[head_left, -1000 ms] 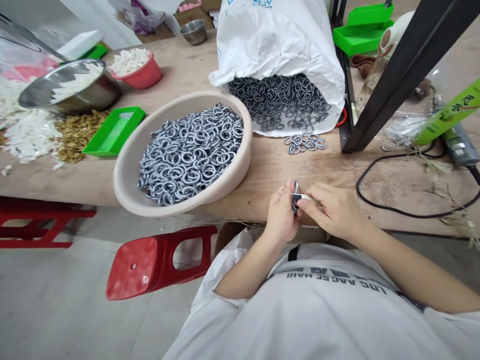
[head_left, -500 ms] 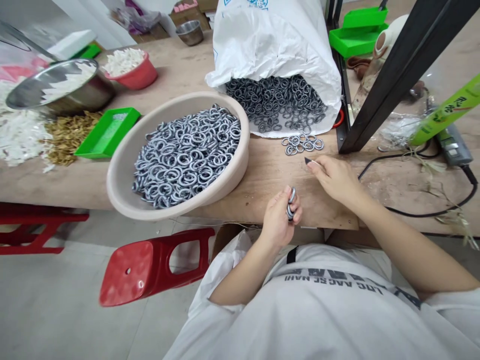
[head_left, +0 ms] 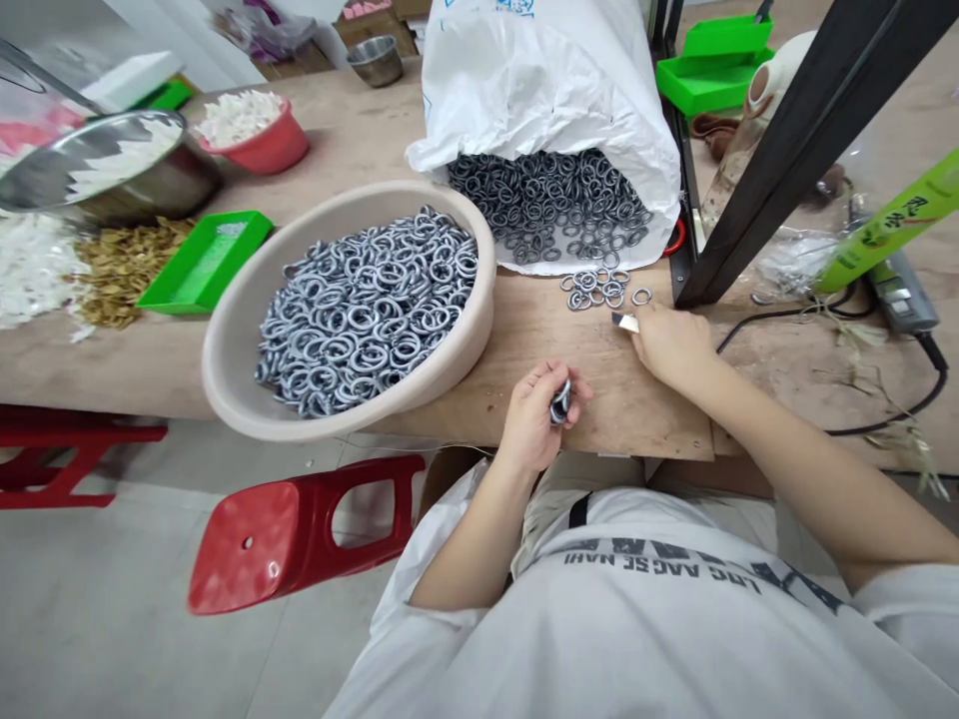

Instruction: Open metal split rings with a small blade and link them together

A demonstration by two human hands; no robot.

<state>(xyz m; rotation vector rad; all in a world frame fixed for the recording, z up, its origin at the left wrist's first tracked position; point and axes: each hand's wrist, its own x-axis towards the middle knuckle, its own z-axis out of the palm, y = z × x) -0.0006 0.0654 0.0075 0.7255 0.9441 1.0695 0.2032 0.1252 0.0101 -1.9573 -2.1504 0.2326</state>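
Near the table's front edge, my left hand point(head_left: 533, 414) is closed round a few grey rings point(head_left: 559, 402), partly hidden by its fingers. To the right, my right hand point(head_left: 670, 345) grips a small knife-like tool point(head_left: 625, 322) with a dark pointed tip and a white body. That tip points left, just below a small cluster of loose rings point(head_left: 595, 290). One single ring point(head_left: 641, 297) lies apart from the cluster, close to my right fingers. Many more rings fill a large beige basin point(head_left: 214, 374) on the left and spill from a white sack point(head_left: 550, 90) behind.
A black metal post point(head_left: 779, 160) rises right of the sack. Beyond it are a black cable point(head_left: 846, 431) and a light-green packet point(head_left: 891, 225). Left of the basin stand a green tray point(head_left: 206, 265), a steel bowl point(head_left: 172, 180) and a red bowl point(head_left: 270, 145). A red stool point(head_left: 247, 549) is below.
My left hand has shifted a little left, turning the rings in it. My right hand has moved slightly right with the tool, and one ring now lies separate from the cluster.
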